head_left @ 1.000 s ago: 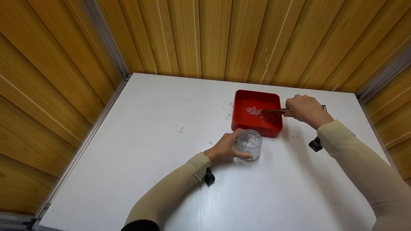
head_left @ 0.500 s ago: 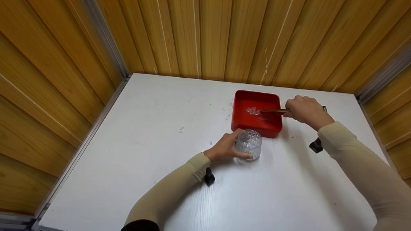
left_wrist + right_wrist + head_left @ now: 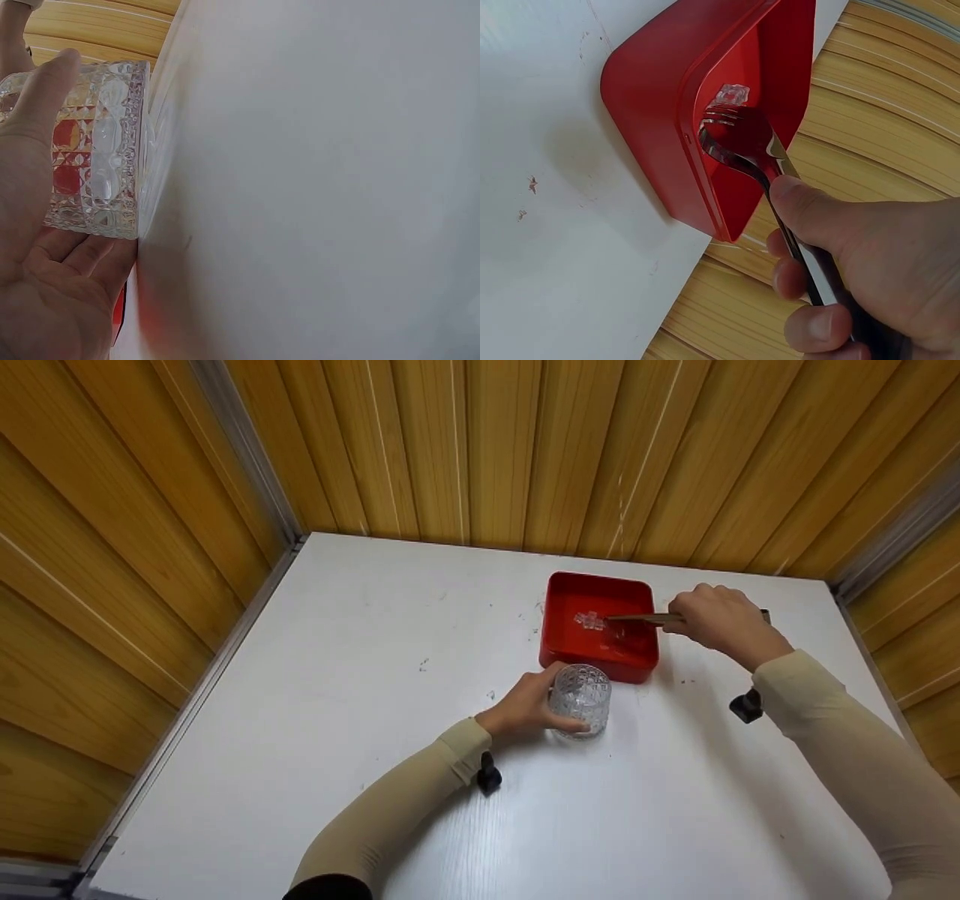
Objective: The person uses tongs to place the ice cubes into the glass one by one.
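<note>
My left hand [image 3: 529,705] grips a clear patterned glass tumbler [image 3: 583,701], thumb on the near side and fingers round the far side. The tumbler stands upright on the table in front of a square red box [image 3: 600,666]; its cut pattern shows close up in the left wrist view. With my right hand [image 3: 716,619] I hold metal tongs [image 3: 641,618] over the box's right rim. Their fork-like tines [image 3: 724,115] reach inside, right beside several clear ice-like cubes [image 3: 589,620] on the box floor. In the right wrist view my thumb presses along the tongs' upper arm.
The white table [image 3: 360,675] carries small dark marks and specks. Yellow wood-plank walls [image 3: 495,450] close off the back and both sides, with metal strips [image 3: 255,457] at the corners. A black wrist camera [image 3: 489,774] hangs under the left sleeve.
My right hand and sleeve have shifted slightly to the right, with the tongs' tips staying by the cubes. The left hand and tumbler have kept their place.
</note>
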Tool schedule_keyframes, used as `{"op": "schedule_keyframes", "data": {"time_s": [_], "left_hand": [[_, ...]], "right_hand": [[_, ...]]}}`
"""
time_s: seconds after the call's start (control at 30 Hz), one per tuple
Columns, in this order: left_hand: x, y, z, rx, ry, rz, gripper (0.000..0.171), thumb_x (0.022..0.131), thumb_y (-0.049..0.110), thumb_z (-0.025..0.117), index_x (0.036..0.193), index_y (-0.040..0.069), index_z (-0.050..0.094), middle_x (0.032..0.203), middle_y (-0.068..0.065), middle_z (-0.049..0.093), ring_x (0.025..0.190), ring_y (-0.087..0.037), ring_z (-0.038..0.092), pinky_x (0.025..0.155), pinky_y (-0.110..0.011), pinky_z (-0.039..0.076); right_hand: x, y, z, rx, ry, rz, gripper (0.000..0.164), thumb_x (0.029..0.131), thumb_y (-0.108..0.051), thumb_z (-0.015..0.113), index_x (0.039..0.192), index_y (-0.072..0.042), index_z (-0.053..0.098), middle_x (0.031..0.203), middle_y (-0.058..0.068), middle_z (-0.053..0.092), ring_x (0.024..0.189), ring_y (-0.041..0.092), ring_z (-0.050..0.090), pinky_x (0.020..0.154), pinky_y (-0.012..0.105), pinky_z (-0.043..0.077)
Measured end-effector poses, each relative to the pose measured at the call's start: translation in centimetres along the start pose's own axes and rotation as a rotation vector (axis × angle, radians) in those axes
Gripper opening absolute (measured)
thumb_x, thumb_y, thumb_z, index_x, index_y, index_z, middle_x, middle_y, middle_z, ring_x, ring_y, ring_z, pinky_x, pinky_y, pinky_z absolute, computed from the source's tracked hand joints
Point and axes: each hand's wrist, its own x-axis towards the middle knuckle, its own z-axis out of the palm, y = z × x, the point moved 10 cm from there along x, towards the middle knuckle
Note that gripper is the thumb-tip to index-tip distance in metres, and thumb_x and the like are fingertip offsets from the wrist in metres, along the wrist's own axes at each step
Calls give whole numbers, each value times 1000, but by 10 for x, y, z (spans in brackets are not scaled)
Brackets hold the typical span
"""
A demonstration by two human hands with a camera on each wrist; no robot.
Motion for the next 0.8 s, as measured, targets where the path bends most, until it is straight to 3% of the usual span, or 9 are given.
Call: {"op": "schedule_keyframes", "data": {"time_s": [0.2, 0.8], "left_hand": [[-1, -1, 0, 18, 1, 2, 78, 75, 38, 93, 137, 16, 50, 121, 0, 69, 106, -10, 63, 93, -21, 49], [0, -1, -1, 12, -4, -10, 79, 75, 37, 94, 137, 15, 51, 120, -1, 69, 104, -7, 62, 92, -19, 49]], "right_hand": [[-7, -4, -7, -10, 42, -22, 10, 93, -18, 77, 87, -10, 76, 62, -1, 57, 58, 20, 50, 49, 34, 41], [-25, -13, -19, 25, 66, -14, 11, 94, -21, 77, 95, -11, 76, 70, 0, 63, 62, 20, 51, 53, 34, 43]]}}
